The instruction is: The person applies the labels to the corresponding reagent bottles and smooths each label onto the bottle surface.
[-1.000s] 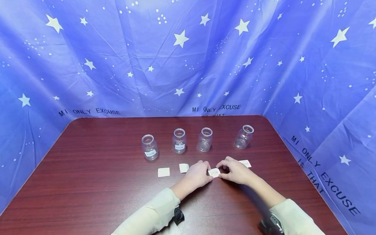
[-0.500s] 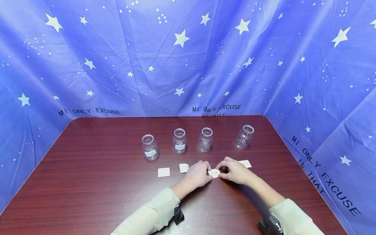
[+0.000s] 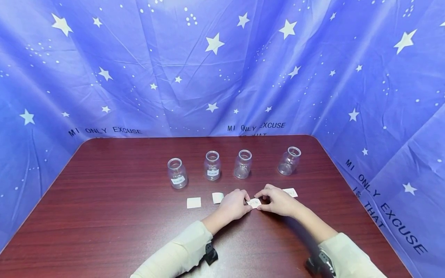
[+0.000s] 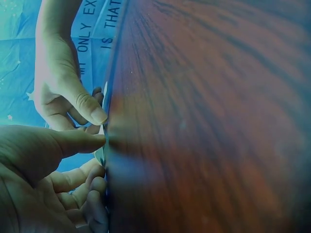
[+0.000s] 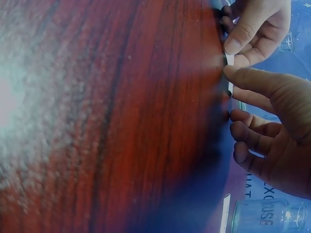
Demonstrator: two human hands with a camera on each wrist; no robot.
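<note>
I see left hand point(image 3: 235, 205) and right hand point(image 3: 279, 201) pinching opposite sides of a thin white paper label point(image 3: 254, 202), well in from the right edge of the glossy wood-grain surface point(image 3: 114, 220); round clear-glass jars point(image 3: 242, 170) nearer its back edge.

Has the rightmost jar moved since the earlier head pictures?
No. Judged against the far edge of the table, the rightmost jar stands in the same spot.
</note>
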